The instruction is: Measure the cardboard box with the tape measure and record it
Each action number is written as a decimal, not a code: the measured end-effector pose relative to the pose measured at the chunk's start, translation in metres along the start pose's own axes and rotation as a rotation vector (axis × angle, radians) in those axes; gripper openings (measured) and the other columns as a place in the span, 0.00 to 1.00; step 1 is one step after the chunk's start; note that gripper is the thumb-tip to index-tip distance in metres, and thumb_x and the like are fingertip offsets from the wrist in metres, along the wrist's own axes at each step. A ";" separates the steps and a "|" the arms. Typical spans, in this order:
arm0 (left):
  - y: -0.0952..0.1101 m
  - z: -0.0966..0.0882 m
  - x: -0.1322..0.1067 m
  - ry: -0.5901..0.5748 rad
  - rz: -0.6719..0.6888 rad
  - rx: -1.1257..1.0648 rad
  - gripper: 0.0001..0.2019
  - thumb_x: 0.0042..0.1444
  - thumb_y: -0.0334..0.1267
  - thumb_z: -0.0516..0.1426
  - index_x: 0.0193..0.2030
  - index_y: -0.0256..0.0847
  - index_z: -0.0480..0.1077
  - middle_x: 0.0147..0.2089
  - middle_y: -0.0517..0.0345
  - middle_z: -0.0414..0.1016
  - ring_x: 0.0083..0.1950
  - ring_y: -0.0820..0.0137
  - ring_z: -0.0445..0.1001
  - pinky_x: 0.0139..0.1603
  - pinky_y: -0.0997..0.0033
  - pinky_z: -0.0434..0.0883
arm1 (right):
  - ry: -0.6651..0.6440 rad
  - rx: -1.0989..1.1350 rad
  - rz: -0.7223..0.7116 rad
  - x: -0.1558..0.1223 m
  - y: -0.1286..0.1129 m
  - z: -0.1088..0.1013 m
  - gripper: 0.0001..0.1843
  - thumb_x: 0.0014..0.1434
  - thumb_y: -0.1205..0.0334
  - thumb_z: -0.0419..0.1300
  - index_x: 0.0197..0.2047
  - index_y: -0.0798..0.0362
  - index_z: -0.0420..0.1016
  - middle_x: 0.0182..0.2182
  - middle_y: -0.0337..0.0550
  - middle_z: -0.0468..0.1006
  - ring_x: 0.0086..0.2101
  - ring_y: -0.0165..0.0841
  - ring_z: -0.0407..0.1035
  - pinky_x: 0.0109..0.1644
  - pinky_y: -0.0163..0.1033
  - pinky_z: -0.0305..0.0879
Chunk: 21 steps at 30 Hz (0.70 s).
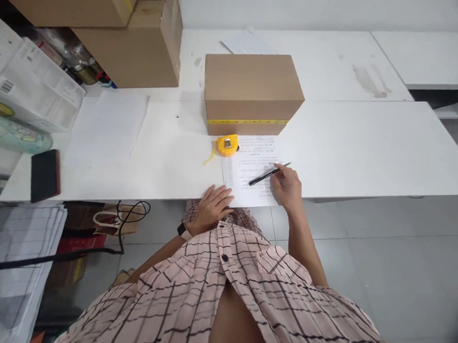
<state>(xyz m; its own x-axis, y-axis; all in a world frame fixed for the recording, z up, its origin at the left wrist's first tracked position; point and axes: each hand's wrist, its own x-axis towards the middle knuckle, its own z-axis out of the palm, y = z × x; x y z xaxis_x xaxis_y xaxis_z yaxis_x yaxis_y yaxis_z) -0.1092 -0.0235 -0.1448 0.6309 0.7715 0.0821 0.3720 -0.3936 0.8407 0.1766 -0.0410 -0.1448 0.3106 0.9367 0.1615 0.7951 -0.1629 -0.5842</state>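
Observation:
My right hand point(288, 186) is closed around a black pen point(263, 177), which lies slanted above a printed sheet of paper point(252, 165) at the front edge of the white table. Whether the pen touches the paper I cannot tell. Flat at the sheet's lower left corner rests my left hand point(211, 206), fingers stretched out and holding nothing. A yellow tape measure point(227, 145) sits on the top left part of the sheet, a short bit of its tape point(210, 156) sticking out to the left. Just behind it stands a closed cardboard box point(250, 79) with a yellow strip along its lower front.
Larger cardboard boxes point(139, 47) are stacked at the back left. White cartons point(32, 75), loose white sheets point(105, 124) and a dark phone point(45, 175) are on the left of the table point(367, 147). More paper point(250, 42) lies behind the box. A black cable point(120, 235) hangs below at left.

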 end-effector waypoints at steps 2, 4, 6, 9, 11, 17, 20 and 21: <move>0.001 -0.001 0.005 0.022 -0.021 -0.053 0.13 0.61 0.49 0.61 0.47 0.45 0.78 0.58 0.47 0.78 0.69 0.52 0.67 0.75 0.39 0.50 | 0.057 -0.075 -0.001 0.001 -0.003 0.006 0.22 0.62 0.61 0.48 0.58 0.50 0.69 0.44 0.52 0.76 0.47 0.44 0.67 0.54 0.51 0.66; 0.000 0.001 0.010 0.039 -0.024 -0.074 0.12 0.61 0.48 0.61 0.45 0.45 0.78 0.57 0.48 0.78 0.68 0.52 0.68 0.74 0.39 0.52 | 0.100 -0.109 -0.011 0.004 -0.002 0.011 0.22 0.62 0.62 0.48 0.57 0.51 0.69 0.45 0.53 0.75 0.47 0.44 0.66 0.54 0.51 0.66; -0.003 0.004 0.013 0.058 0.006 -0.046 0.11 0.61 0.47 0.61 0.44 0.44 0.78 0.56 0.48 0.79 0.67 0.52 0.69 0.73 0.39 0.56 | 0.110 -0.116 -0.032 0.007 0.001 0.014 0.21 0.62 0.63 0.48 0.56 0.51 0.69 0.46 0.54 0.75 0.48 0.44 0.65 0.53 0.50 0.65; -0.011 0.009 0.017 0.103 0.109 0.106 0.12 0.65 0.46 0.58 0.46 0.42 0.77 0.58 0.47 0.78 0.66 0.54 0.70 0.71 0.41 0.62 | 0.116 -0.086 -0.062 0.016 0.009 0.015 0.20 0.62 0.63 0.49 0.56 0.51 0.69 0.45 0.53 0.74 0.47 0.44 0.65 0.52 0.50 0.65; -0.015 0.011 0.022 0.127 0.192 0.252 0.15 0.68 0.46 0.54 0.50 0.40 0.76 0.60 0.47 0.76 0.67 0.56 0.70 0.69 0.44 0.67 | 0.123 -0.034 -0.087 0.026 0.014 0.015 0.19 0.61 0.63 0.51 0.55 0.50 0.69 0.44 0.51 0.74 0.46 0.44 0.65 0.52 0.50 0.65; -0.019 0.011 0.028 0.117 0.345 0.572 0.22 0.70 0.50 0.51 0.63 0.38 0.67 0.66 0.45 0.70 0.71 0.58 0.65 0.70 0.48 0.66 | 0.134 0.088 -0.082 0.061 0.019 0.013 0.14 0.61 0.61 0.54 0.50 0.50 0.71 0.42 0.49 0.74 0.44 0.42 0.65 0.51 0.49 0.65; -0.019 0.015 0.026 0.125 0.371 0.693 0.27 0.69 0.54 0.50 0.65 0.37 0.64 0.69 0.44 0.66 0.72 0.56 0.63 0.72 0.46 0.61 | 0.223 0.212 -0.002 0.060 0.004 0.012 0.12 0.65 0.53 0.55 0.47 0.50 0.71 0.39 0.45 0.74 0.41 0.38 0.65 0.48 0.46 0.64; -0.020 0.016 0.025 0.135 0.374 0.724 0.28 0.69 0.55 0.50 0.65 0.36 0.65 0.69 0.44 0.66 0.72 0.55 0.63 0.71 0.46 0.61 | 0.265 0.291 0.036 0.055 -0.005 0.012 0.13 0.66 0.50 0.54 0.44 0.50 0.71 0.36 0.43 0.73 0.39 0.37 0.66 0.47 0.44 0.64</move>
<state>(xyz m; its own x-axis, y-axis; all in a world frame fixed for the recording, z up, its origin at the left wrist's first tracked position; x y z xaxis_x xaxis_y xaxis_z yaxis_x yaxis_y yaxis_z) -0.0894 -0.0045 -0.1679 0.7297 0.5612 0.3907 0.5297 -0.8252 0.1962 0.1836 0.0153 -0.1430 0.4891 0.8136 0.3143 0.6122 -0.0636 -0.7882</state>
